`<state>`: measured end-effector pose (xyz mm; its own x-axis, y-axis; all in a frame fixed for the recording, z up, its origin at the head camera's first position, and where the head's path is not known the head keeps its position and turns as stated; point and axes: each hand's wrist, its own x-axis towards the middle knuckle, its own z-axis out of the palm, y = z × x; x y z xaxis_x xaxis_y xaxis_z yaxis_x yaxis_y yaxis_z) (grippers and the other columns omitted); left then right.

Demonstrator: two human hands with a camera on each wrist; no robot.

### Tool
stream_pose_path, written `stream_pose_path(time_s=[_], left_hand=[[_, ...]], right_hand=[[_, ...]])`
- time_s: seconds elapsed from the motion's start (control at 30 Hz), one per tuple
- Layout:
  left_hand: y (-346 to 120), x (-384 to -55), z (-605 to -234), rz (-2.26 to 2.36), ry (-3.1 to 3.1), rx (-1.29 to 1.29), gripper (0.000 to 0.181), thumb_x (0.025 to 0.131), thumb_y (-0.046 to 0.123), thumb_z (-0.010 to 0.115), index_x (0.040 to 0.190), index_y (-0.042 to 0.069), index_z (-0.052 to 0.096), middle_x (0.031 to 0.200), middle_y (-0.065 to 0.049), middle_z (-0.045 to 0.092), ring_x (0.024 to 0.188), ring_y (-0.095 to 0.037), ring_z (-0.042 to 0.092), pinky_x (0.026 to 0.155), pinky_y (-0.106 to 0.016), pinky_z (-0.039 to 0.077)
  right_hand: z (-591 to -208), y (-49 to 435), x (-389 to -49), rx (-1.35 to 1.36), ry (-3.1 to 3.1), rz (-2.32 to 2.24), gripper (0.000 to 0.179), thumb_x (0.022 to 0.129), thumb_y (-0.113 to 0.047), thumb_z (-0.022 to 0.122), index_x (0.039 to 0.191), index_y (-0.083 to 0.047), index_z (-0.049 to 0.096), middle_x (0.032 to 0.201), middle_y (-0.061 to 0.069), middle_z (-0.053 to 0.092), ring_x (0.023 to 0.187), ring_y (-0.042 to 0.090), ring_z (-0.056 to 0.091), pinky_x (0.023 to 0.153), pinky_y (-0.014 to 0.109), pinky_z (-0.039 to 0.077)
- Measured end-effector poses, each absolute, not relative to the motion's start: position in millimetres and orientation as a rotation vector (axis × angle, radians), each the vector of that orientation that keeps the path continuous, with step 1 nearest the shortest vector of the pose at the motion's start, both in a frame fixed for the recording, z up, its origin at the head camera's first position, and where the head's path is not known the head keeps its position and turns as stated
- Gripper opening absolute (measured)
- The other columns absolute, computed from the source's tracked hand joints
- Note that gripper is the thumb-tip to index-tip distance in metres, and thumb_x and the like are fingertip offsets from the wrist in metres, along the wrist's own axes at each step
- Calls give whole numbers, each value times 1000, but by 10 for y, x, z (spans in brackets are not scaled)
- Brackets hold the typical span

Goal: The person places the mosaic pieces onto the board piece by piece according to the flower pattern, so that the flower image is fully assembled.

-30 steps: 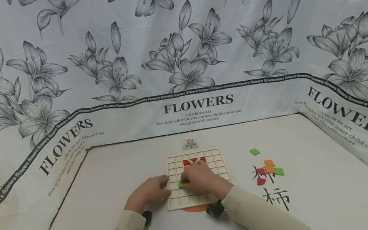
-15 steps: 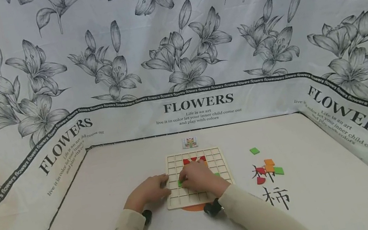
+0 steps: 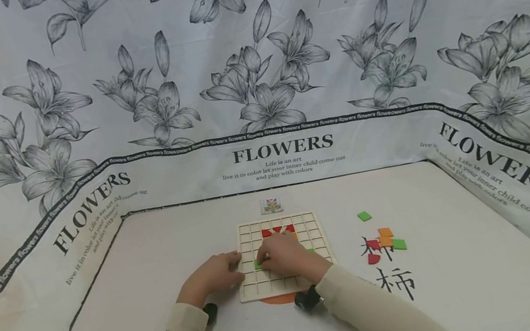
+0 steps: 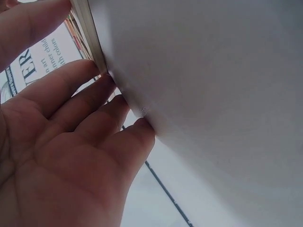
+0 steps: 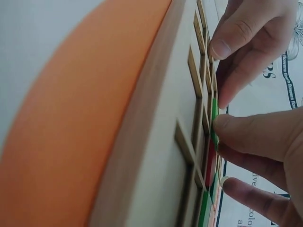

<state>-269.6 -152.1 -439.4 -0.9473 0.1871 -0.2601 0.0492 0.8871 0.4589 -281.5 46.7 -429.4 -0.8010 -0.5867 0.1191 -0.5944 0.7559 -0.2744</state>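
Observation:
A wooden grid board (image 3: 317,239) lies on the cloth-covered table, with red tiles (image 3: 278,230) in its top row. My right hand (image 3: 266,258) rests on the board's middle and pinches a green tile (image 3: 257,264) at a cell left of centre. In the right wrist view, the thumb and fingertips (image 5: 227,125) close on that green tile (image 5: 214,111), which stands on edge in the grid (image 5: 189,146). My left hand (image 3: 233,265) lies flat against the board's left edge (image 4: 87,23), with its fingers (image 4: 80,109) straight.
Loose tiles lie right of the board: a green one (image 3: 364,216), an orange one (image 3: 385,235), another green (image 3: 399,244) and red ones (image 3: 373,252). A small picture card (image 3: 271,206) sits beyond the board. Flower-printed cloth walls (image 3: 249,73) enclose the table. An orange print (image 5: 71,118) shows under the board.
My right hand has crept slightly up and left across the board with the green tile. The left hand has stayed at the board's edge.

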Motion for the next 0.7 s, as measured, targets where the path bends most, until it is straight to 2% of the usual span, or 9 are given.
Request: stream_pose_path(time_s=[0.13,0.2,0.3,0.5,0.7], left_hand=[[-1521,-2699,-4397,655,2756,177,61,87,31,68,143,16,49,151,-5,45,142,-30,37,113,-51,34],[-1520,-2700,-4399,658,2756,175,61,87,31,68,143,15,50,150,-4,45,142,-30,37,113,-50,34],[-1516,-2700,-4393,656,2759,174,61,87,31,69,142,15,50,150,-5,46,141,-30,37,113,-51,34],[-1509,-2701,-4394,652,2763,177,61,86,30,69,142,14,50,150,-6,45,141,-31,37,113,-51,35],[-1504,-2709,-4402,643,2765,174,62,86,31,69,143,14,50,151,-5,45,142,-30,37,113,-50,34]], right_hand=[[-4238,567,-2789,994,-2916,457,12,89,-21,68,95,-22,78,99,-10,74,98,13,64,97,48,42],[-4222,638,-2796,981,-2909,420,13,89,-21,67,96,-22,78,100,-10,73,99,16,64,91,45,44],[-4210,759,-2822,956,-2897,404,13,89,-20,67,97,-22,78,103,-7,73,102,20,63,88,45,44],[-4174,997,-2856,899,-2895,433,12,88,-20,71,97,-19,78,101,-4,74,103,21,64,94,47,45],[-4085,1218,-2843,811,-2932,447,13,88,-17,71,98,-18,77,108,-1,73,110,25,62,101,52,41]])
